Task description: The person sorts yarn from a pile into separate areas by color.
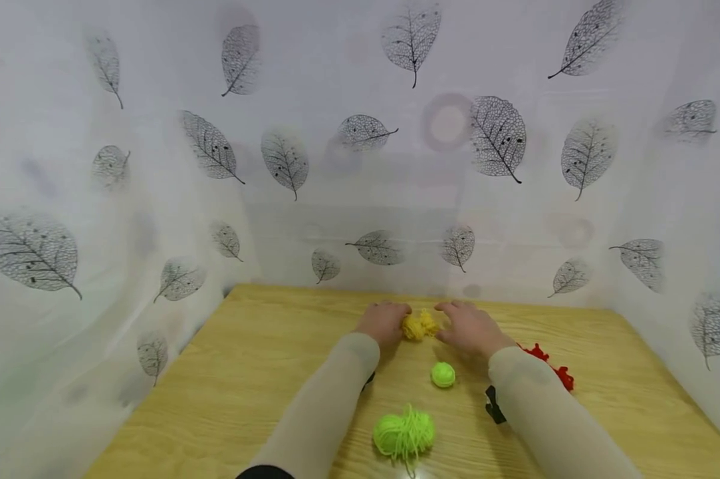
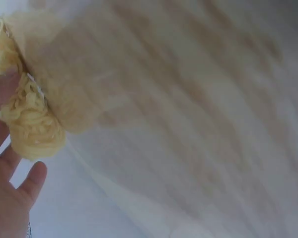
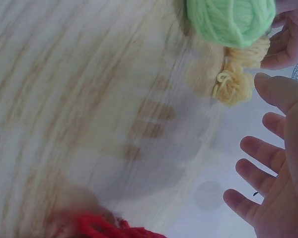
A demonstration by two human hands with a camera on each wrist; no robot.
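Note:
A yellow yarn bundle (image 1: 414, 328), narrowed at its middle, lies near the table's far edge between both hands. My left hand (image 1: 386, 323) is at its left side; in the left wrist view its thumb stands apart from the yellow yarn (image 2: 36, 136), and I cannot tell how firmly the fingers touch. On the other side is my right hand (image 1: 470, 327), holding nothing. The right wrist view shows its fingers (image 3: 260, 181) spread and the thumb close to the yellow yarn (image 3: 233, 87). A small neon-green yarn ball (image 1: 443, 374) sits nearer, between the forearms.
A larger neon-green yarn skein (image 1: 403, 434) with loose strands lies near the front. Red yarn (image 1: 562, 376) is partly hidden behind the right forearm. The wooden table (image 1: 246, 372) meets a white leaf-printed curtain (image 1: 371, 193) at the back and sides.

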